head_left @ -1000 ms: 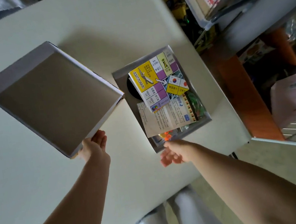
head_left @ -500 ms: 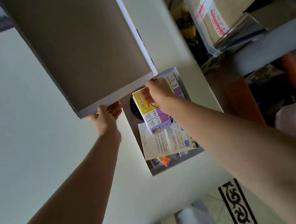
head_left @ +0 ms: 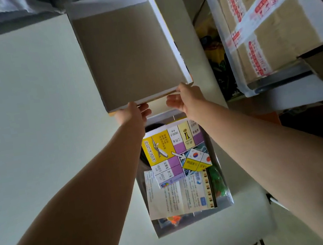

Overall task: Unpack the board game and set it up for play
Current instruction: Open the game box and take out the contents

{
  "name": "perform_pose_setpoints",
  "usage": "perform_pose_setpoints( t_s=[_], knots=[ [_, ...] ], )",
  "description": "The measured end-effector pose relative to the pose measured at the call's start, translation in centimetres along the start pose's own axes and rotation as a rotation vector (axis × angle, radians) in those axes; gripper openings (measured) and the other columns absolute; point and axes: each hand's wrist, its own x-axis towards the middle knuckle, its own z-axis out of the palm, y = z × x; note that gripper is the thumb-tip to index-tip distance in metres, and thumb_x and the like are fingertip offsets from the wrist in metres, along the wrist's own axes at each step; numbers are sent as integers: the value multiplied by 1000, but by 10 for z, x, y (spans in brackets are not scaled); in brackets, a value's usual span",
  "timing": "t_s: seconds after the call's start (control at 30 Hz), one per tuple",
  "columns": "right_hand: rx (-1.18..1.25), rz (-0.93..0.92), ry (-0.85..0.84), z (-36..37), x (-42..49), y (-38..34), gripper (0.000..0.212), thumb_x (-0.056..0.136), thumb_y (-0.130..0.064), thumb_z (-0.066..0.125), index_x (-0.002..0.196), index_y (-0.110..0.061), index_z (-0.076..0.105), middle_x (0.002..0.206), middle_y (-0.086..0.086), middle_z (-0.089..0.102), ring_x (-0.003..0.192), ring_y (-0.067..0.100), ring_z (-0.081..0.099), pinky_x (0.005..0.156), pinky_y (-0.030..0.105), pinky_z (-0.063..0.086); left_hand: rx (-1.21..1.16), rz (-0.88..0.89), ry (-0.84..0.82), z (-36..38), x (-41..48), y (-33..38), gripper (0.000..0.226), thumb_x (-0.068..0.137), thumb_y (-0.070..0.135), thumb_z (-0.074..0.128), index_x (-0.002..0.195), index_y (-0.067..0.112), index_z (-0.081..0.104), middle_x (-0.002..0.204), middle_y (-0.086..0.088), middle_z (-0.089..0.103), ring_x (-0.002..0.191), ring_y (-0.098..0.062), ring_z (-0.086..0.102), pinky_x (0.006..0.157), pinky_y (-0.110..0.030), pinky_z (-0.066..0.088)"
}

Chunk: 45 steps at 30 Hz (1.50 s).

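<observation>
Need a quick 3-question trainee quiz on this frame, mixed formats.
1. True or false: the box lid has its inside facing up.
2. What is topmost in the box base? A) folded game board B) dice cup C) card deck
3. Fill in: the left hand grips the lid's ____ edge.
Key: 1 true; 2 A; 3 near.
</observation>
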Motion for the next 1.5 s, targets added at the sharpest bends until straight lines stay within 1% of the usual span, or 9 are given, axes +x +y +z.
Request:
perform_pose_setpoints(
  t_s=[0.2,0.4,0.6,0.7,0.8,1.0,1.17,1.4,1.5],
  knots=[
    [-18,10,-27,-11,11,-10,17,98,-5,42,113,0,47,84,13,62,58,20,63,56,26,57,246,-39,32,2,8,15,26,99,36,43,95,14,55,73,-1,64,34,-7,51,32,-13,29],
    [-460,-434,225,-43,5,19,15,93,-19,46,82,-17,56,80,8,64,73,25,63,71,40,52,500,191,278,-35,-12,-6,30,88,19,46,106,-3,56,112,-25,63,96,-41,62,80,-45,51],
    [-525,-368,171,-83,-35,81,14,94,-27,42,88,-15,46,83,0,54,73,16,55,65,33,48,683,368,164,-67,-82,-63,46,95,46,42,80,6,60,78,-13,61,69,-22,55,57,-28,38],
    [-595,-245,16,-90,-44,116,32,78,-45,55,93,-17,57,87,0,68,72,20,67,63,35,56,640,250,-169,-75,-103,-94,58,79,63,46,82,7,65,77,-11,69,67,-18,63,64,-30,47],
    [-671,-177,4,-103,-32,141,53,55,-65,64,94,-29,60,92,-4,69,78,19,69,74,45,58,620,168,-216,-81,-105,-109,26,81,37,64,97,17,66,90,-2,72,82,-21,70,74,-40,57],
    [-580,-125,-67,-96,-81,110,16,88,-27,63,90,-12,57,85,6,65,68,17,57,57,25,47,452,143,-200,-107,-119,-104,13,88,9,63,100,9,67,91,-5,71,74,-14,68,48,-16,49],
    [-404,-47,-188,-80,-106,114,17,92,-27,57,103,-15,53,102,10,67,88,25,65,75,39,51,204,23,-289,-148,-141,-104,33,88,29,65,117,25,50,99,-11,70,93,-24,66,76,-40,52],
    [-385,-127,-311,-2,-138,145,15,93,-22,58,109,-22,56,103,9,65,88,27,67,71,37,54,148,-43,-129,-228,-136,-120,7,88,15,65,93,19,65,86,-3,67,75,-13,60,71,-30,48],
    [-420,-173,-341,18,-139,160,38,95,-15,55,131,-10,47,106,3,61,81,4,61,60,14,48,-77,58,52,-249,-120,-115,7,91,15,62,87,21,61,79,4,63,67,-5,57,65,-25,40]
  ],
)
